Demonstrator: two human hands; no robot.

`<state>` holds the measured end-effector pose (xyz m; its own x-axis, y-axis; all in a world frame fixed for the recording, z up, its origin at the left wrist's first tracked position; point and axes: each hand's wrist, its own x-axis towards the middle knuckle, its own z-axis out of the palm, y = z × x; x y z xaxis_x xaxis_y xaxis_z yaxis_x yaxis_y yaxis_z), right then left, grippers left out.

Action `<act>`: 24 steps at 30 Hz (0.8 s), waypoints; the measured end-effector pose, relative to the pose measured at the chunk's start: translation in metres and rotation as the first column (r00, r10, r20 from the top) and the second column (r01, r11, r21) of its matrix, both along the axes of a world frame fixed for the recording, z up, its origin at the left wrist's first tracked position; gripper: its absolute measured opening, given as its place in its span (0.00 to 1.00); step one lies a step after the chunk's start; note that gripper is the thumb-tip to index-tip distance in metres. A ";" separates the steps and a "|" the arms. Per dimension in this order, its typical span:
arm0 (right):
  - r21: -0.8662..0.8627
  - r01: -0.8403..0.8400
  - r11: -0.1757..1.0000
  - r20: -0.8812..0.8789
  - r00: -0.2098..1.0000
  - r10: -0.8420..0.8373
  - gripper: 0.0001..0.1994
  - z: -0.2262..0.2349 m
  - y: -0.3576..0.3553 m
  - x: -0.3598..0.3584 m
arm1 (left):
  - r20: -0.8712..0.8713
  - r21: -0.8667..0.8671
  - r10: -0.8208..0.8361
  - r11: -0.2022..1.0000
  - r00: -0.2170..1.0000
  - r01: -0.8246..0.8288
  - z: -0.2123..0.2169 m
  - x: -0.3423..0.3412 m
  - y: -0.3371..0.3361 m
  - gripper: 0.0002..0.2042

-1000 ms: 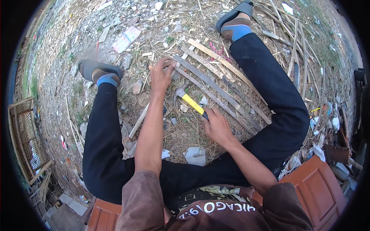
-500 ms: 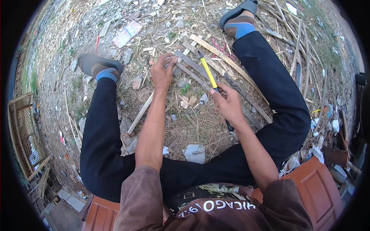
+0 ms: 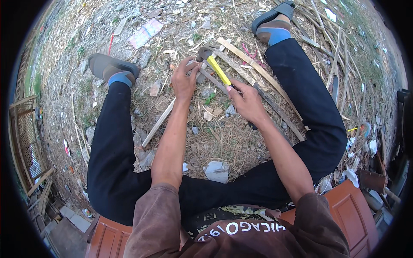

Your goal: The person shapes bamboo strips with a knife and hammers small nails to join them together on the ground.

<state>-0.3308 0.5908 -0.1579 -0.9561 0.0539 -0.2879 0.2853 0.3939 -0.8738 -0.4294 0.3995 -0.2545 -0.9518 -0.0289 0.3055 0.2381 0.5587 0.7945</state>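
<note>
My right hand (image 3: 247, 102) is closed around the handle of a hammer (image 3: 220, 71) with a yellow and black grip. The hammer's dark head (image 3: 205, 53) is close beside the fingertips of my left hand (image 3: 184, 81). That left hand is pinched over the spot where a greyish wooden slat (image 3: 213, 80) meets a paler wooden strip (image 3: 159, 123). Whatever sits between its fingertips is too small to make out. The slat slants down from there toward my right thumb, and the pale strip passes under my left wrist.
More wooden slats (image 3: 262, 71) lie to the right of the hammer, and a pile of long strips (image 3: 337, 64) is beyond my right leg. White rubble (image 3: 217, 171) lies between my legs. Wood chips, stones and dry grass cover the ground. Reddish-brown panels (image 3: 352, 215) are beneath me.
My right hand has moved left and slightly up with the hammer. Its head has come from right of the slats to just beside my left fingertips. My left hand has barely shifted.
</note>
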 end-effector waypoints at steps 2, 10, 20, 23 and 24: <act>0.017 -0.015 1.000 -0.012 1.000 0.015 0.16 -0.001 -0.001 -0.001 | -0.070 -0.085 -0.023 0.996 0.997 0.017 -0.002 -0.002 -0.001 0.18; 0.112 -0.059 0.992 -0.266 0.960 0.087 0.15 -0.008 0.000 0.009 | 0.006 -0.055 0.004 0.998 1.000 -0.004 0.003 0.001 0.002 0.19; 0.157 -0.024 0.987 -0.363 0.928 0.081 0.16 -0.015 -0.006 0.010 | 0.041 -0.033 0.004 0.999 0.999 -0.003 0.006 0.000 0.002 0.21; 0.163 -0.037 0.986 -0.352 0.931 0.094 0.15 -0.022 -0.005 0.007 | 0.183 0.048 0.029 0.998 0.983 -0.038 0.010 0.002 0.004 0.21; 0.159 -0.044 0.986 -0.357 0.929 0.099 0.15 -0.023 -0.005 0.008 | 0.175 0.047 0.027 0.998 0.984 -0.036 0.009 0.002 0.004 0.21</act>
